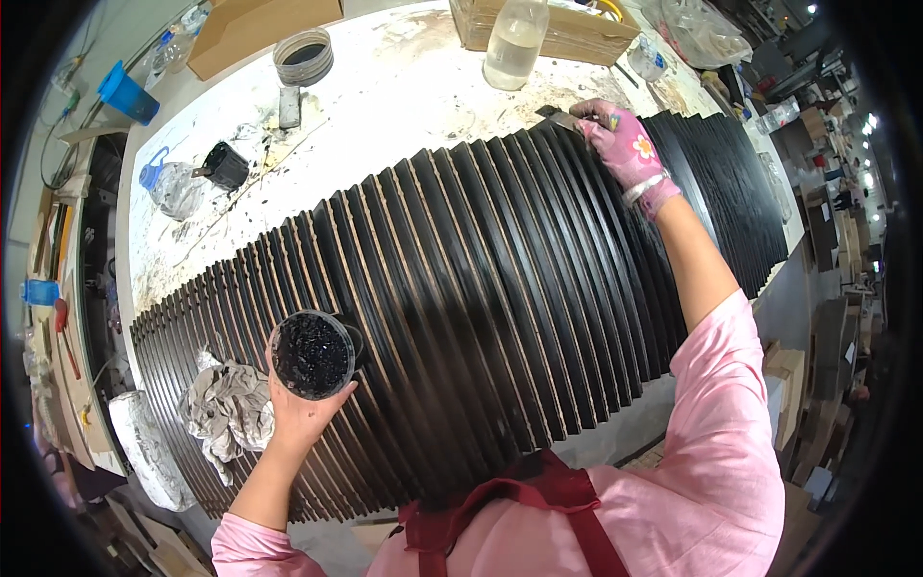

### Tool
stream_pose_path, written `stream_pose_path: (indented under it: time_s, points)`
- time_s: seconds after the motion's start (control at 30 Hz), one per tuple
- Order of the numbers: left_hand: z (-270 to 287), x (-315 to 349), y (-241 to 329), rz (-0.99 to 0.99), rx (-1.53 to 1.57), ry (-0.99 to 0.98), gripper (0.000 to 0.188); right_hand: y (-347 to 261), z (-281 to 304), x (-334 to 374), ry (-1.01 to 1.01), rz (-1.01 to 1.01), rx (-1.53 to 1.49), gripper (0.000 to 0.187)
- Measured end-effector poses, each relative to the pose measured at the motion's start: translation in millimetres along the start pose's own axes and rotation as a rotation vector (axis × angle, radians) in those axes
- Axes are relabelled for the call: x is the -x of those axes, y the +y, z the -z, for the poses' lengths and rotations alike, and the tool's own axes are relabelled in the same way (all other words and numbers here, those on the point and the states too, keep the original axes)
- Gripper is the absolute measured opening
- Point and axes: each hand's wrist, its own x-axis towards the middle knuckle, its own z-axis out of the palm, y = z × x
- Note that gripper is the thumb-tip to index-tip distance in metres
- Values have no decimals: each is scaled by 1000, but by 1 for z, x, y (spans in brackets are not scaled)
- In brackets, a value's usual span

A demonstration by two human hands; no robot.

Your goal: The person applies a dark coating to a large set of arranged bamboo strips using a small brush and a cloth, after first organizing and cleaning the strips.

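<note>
Dark slats point(461, 298) lie side by side in a long row across the table, with black faces and pale brown strips showing between many of them. My left hand point(306, 415), bare, is wrapped round a clear round tub point(313, 356) of glossy black paste, held above the left part of the row. A pink glove with a flower print covers my right hand point(623, 149), at the far edge of the slats. Its fingers are closed on what looks like a putty knife point(561, 119), whose blade is at the slat ends. A crumpled grey-white rag point(229, 409) rests on the slats beside my left hand.
On the stained white table point(394, 106) beyond the slats stand a bottle of cloudy liquid point(514, 53), a jar point(303, 60) with dark contents, a black-smeared cup point(227, 166) and a clear plastic bottle point(175, 188). Cardboard boxes point(255, 34) line the far side. A white wrapped bundle point(146, 452) sits at left.
</note>
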Motion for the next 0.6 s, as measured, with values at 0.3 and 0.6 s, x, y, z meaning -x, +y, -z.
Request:
stream_pose_path:
  time_s: [0.3,0.6]
  points:
    - [2,-3,1,-135,-174,-24,94,2,-23,-20,-146,22,97,18]
    - [-3,-3,9,-45,-49,63,98,-9,-33,-25,15,-8,168,23]
